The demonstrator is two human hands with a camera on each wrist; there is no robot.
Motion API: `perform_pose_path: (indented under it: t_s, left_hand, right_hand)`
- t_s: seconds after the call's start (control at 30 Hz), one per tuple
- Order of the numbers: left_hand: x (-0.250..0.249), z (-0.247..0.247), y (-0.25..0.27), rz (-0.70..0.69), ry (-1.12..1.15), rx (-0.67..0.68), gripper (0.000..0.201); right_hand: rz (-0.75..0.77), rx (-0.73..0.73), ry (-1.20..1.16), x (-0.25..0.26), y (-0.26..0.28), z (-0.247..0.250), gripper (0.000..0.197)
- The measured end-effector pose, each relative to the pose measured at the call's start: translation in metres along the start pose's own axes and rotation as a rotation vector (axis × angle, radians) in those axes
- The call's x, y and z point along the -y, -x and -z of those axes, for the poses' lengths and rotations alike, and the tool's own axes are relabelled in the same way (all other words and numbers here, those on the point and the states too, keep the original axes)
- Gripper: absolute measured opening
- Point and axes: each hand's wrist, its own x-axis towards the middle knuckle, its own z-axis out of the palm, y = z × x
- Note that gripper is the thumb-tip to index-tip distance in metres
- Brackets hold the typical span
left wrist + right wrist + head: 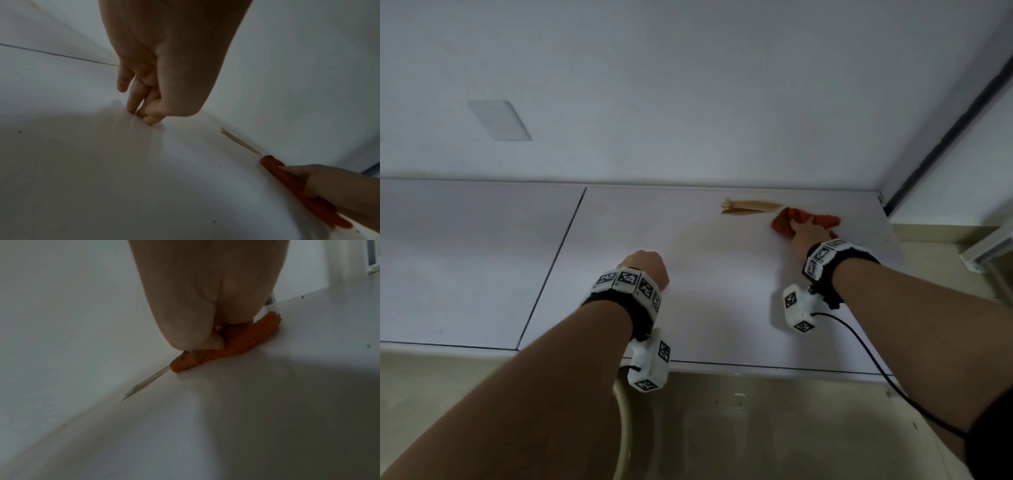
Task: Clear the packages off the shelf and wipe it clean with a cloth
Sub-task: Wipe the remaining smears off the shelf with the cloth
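Observation:
The white shelf [705, 291] carries a brown smear [750, 207] near the back wall, seen also as a thin smear [238, 141] and a streak [146, 382] in the wrist views. An orange cloth [784, 221] lies bunched just right of the smear. My right hand [806, 231] presses down on it, its fingers lying fairly straight along the cloth [287, 178]; its dirty left end [183, 361] touches the streak. My left hand [649, 265] holds nothing and props its fingertips [131, 107] on the bare shelf. No packages are in view.
A white wall rises right behind the shelf. A dark seam [551, 267] divides this panel from another on the left. A dark frame [945, 137] runs up the right corner, with a pale rail [986, 246] beyond. Beige floor and a curved rim [623, 428] lie below.

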Motion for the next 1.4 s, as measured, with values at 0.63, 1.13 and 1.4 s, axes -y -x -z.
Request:
perform_pose_path:
  t_s: [0.63, 1.13, 1.4]
  left_hand:
    - [-0.006, 0.005, -0.007, -0.008, 0.002, -0.079, 0.011]
    - [0.002, 0.004, 0.000, -0.027, 0.045, -0.017, 0.025]
    - [0.006, 0.007, -0.006, -0.068, 0.040, -0.013, 0.024]
  right_hand:
    - [0.063, -0.017, -0.176, 0.041, -0.024, 0.025, 0.059]
    - [0.071, -0.104, -0.070, 0.025, -0.008, 0.002, 0.050]
    - [0.134, -0.094, -0.028, 0.049, -0.018, 0.027, 0.051]
